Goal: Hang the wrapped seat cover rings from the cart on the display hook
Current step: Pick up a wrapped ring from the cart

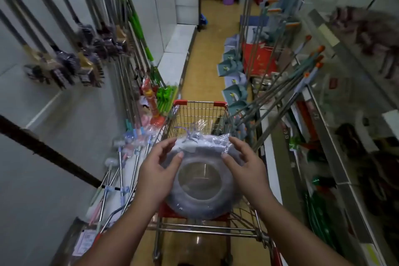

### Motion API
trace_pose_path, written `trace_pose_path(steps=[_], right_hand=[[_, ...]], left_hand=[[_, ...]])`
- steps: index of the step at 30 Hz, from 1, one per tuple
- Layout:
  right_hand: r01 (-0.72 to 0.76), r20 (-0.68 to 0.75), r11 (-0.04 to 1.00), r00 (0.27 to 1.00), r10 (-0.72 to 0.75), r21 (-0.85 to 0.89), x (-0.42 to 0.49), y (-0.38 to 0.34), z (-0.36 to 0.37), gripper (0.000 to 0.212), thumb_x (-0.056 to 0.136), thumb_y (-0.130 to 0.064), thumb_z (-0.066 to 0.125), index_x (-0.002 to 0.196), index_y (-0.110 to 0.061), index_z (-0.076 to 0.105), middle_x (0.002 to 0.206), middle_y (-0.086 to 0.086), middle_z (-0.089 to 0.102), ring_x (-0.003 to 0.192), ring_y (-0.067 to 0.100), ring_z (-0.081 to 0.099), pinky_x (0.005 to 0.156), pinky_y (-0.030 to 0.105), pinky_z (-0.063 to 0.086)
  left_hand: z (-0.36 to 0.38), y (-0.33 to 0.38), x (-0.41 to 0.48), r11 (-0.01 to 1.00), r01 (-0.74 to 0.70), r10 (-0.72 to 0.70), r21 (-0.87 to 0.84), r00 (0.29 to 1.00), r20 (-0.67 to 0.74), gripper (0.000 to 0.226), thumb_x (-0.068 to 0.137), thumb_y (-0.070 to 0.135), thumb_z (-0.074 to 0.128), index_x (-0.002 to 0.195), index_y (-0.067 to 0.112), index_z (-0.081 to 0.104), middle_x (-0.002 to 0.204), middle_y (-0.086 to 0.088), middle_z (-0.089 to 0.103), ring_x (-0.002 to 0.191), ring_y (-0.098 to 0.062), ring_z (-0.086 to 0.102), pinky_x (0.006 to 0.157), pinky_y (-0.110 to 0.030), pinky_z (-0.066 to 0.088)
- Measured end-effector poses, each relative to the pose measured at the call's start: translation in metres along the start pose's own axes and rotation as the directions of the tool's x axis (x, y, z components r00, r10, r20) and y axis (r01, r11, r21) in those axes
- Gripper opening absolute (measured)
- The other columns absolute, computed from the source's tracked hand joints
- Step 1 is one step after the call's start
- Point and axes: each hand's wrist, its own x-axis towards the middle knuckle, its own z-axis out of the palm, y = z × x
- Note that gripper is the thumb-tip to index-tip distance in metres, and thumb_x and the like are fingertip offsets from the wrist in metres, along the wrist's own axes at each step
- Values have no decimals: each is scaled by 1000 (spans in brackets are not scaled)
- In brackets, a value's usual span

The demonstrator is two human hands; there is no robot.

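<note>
At lower centre of the frame, the left hand [158, 170] and right hand [241, 163] cup the wrapped seat cover ring [203, 181] from either side above the cart [200, 114], fingers loosely curled on the plastic, thumbs on top. The step is probably best done by pinching the tied wrap at the ring's upper edge so that it opens for a hook. I cannot tell which hook is meant; racks line both edges of the frame.

A wrapped seat cover ring [204, 181] sits between the left hand [158, 170] and right hand [244, 165] above the cart [199, 112], which stands in the aisle with hanging brushes [64, 65] left and mops [287, 84] right.
</note>
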Motion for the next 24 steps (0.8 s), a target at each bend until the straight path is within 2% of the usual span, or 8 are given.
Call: trace_pose_path(steps=[4, 7, 11, 15, 18, 21, 24], right_hand=[[-22, 17, 999, 1000, 23, -26, 7, 1, -2, 52, 93, -33, 69, 142, -43, 53, 147, -19, 53, 136, 3, 45, 108, 33, 45], [-46, 24, 997, 999, 48, -59, 10, 4, -1, 55, 93, -33, 69, 144, -44, 50, 142, -24, 49, 131, 0, 41, 106, 32, 44], [-61, 49, 995, 997, 65, -84, 12, 5, 0, 59, 94, -33, 69, 147, -44, 46, 143, -22, 45, 132, -2, 36, 109, 35, 43], [-66, 75, 986, 994, 78, -154, 15, 10, 3, 66, 93, -33, 69, 150, -46, 38, 152, -14, 47, 131, 1, 40, 110, 35, 46], [-51, 63, 972, 996, 67, -230, 13, 15, 3, 69, 92, -34, 69, 150, -48, 36, 154, -11, 49, 139, 9, 47, 110, 43, 49], [-19, 48, 959, 998, 34, -284, 10, 19, 4, 70, 90, -34, 72, 148, -51, 36, 151, -16, 50, 139, 11, 49, 107, 46, 53], [49, 42, 936, 998, -37, -348, 6, 20, 4, 69, 85, -37, 76, 145, -48, 43, 147, -15, 52, 134, 9, 51, 105, 44, 54]], left_hand=[[6, 0, 9, 999, 35, -35, 9, 999, 25, 39, 87, 19, 75, 122, 33, 66, 124, 11, 68, 121, -6, 62, 106, -29, 48], [10, -6, 17, 998, 52, -53, 31, 998, 29, 38, 87, 20, 75, 119, 39, 65, 126, 10, 68, 123, -5, 61, 106, -29, 47], [10, -16, 24, 993, 82, -87, 90, 995, 46, 40, 86, 30, 75, 120, 47, 63, 129, 13, 67, 125, -7, 59, 106, -34, 48], [11, -18, 28, 976, 118, -137, 182, 986, 92, 48, 86, 29, 76, 131, 39, 60, 132, 15, 63, 124, -6, 57, 100, -26, 46], [12, -22, 28, 951, 100, -136, 292, 985, 103, 50, 85, 29, 77, 132, 33, 61, 135, 12, 62, 125, -9, 56, 104, -28, 44], [9, -27, 27, 926, 65, -108, 371, 990, 95, 47, 82, 28, 78, 126, 34, 64, 128, 9, 65, 117, -13, 62, 103, -38, 51], [5, -26, 26, 883, 11, -70, 468, 992, 108, 42, 79, 25, 81, 119, 34, 71, 118, 10, 65, 105, -14, 65, 94, -33, 54]])
